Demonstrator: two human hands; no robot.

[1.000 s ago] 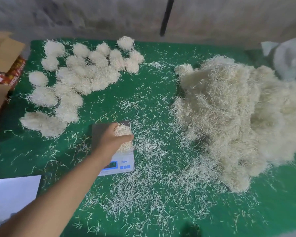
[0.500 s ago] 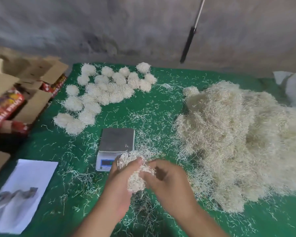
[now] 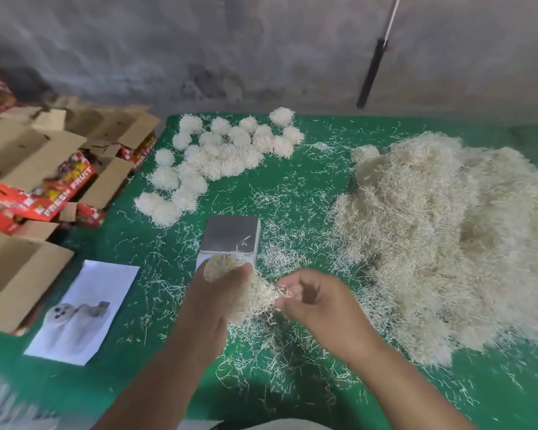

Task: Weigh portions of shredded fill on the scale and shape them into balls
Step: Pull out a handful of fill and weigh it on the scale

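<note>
Both hands, left (image 3: 213, 301) and right (image 3: 319, 305), pinch a stringy pale fill clump (image 3: 255, 297) at lower centre; steel-topped scale (image 3: 232, 240) bare, green felt desk (image 3: 292, 187).

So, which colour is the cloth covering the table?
Green table cloth, seen clearly in the head view.

Table cover (image 3: 292, 187) is bright green, speckled all over with pale loose strands. The big heap of shredded fill (image 3: 448, 237) is creamy straw-beige, and the finished balls (image 3: 224, 153) look a bit whiter. Scale (image 3: 232, 238) has a silvery grey top. Boxes (image 3: 22, 156) are plain brown cardboard with red printed sides. Paper sheet (image 3: 87, 308) is white with a greyish picture, wall (image 3: 199, 41) is mottled grey.
</note>
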